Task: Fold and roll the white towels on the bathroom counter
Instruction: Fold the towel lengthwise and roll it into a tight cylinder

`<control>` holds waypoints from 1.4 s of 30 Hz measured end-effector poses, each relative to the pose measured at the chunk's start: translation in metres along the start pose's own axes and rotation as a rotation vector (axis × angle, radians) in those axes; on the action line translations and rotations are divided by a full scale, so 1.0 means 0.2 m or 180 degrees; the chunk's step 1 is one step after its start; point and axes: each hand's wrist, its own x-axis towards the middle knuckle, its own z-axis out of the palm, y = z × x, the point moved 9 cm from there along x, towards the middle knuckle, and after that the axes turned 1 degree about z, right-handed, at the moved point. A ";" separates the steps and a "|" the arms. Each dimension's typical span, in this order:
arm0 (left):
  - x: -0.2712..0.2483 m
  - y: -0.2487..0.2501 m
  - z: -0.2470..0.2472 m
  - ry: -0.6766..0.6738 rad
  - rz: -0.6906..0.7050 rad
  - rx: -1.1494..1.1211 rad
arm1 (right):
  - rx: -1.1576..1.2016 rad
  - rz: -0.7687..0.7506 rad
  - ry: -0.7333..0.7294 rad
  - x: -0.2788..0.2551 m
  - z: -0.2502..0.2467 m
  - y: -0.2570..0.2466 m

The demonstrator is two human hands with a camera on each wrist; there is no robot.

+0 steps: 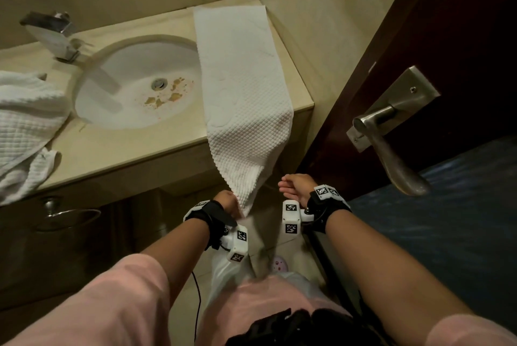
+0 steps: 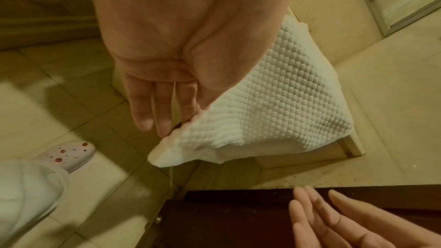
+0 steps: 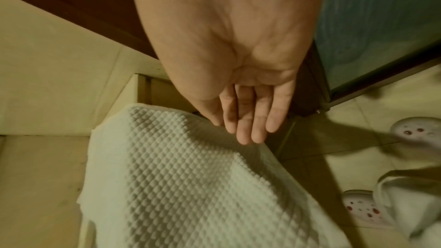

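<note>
Head view showed the folded white towel (image 1: 240, 77) lying along the tabletop (image 1: 112, 149) right of the sink (image 1: 134, 82), its near end drooping over the edge. Left hand (image 1: 228, 201) pinched that hanging corner; right hand (image 1: 293, 186) hovered beside it, fingers straight, holding nothing. Soft, light and limp, the towel would probably sag unless both near corners were held.

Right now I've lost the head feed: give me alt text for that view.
A long white towel lies along the counter right of the sink, its near end hanging over the edge, pinched by the left hand. The right hand is open beside it, holding nothing. A second towel lies crumpled at the far left.
</note>
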 end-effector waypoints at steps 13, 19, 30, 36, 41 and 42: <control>0.07 0.54 -0.55 0.0180 0.0359 -0.0978 | -0.0028 -0.1288 0.1075 0.05 0.24 -0.68; 0.32 0.89 -0.94 0.0542 0.0726 -0.1187 | -0.0907 -0.1307 0.1856 0.16 0.33 -1.07; 0.82 1.53 -1.39 0.0639 0.1418 -0.0182 | -0.2177 -0.1626 0.1908 0.54 0.62 -1.76; 1.00 1.81 -1.44 0.0657 0.1953 0.1091 | -0.2951 -0.1765 0.1902 0.72 0.70 -1.99; 1.11 1.97 -1.51 0.0933 0.1978 0.1643 | -0.3237 -0.1829 0.1970 0.83 0.71 -2.17; 1.14 1.99 -1.53 0.0971 0.1961 0.1642 | -0.3278 -0.1838 0.1961 0.85 0.72 -2.21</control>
